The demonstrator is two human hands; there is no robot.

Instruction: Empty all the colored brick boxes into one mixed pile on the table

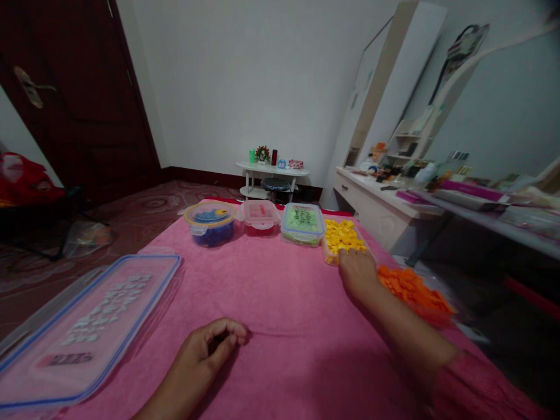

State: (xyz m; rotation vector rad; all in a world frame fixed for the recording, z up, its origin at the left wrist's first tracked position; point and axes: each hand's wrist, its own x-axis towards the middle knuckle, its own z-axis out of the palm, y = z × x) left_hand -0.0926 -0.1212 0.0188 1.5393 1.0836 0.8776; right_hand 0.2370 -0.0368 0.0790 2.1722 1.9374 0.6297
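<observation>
The right hand's (357,269) fingers are resting on the yellow pieces (343,232) in their open box; whether they are clamping any, I cannot tell. The left hand's (209,349) fingers are curling loosely, a gap showing inside the thumb, holding nothing visible. Beyond them, a blue box (213,232), red box (261,226) and green box (303,232) are sitting lidded. The work is seemingly just beginning.

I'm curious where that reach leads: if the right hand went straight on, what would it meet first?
Likely the yellow pieces in the clear plastic container; the right hand is right at them, though actual contact is unclear.
</observation>
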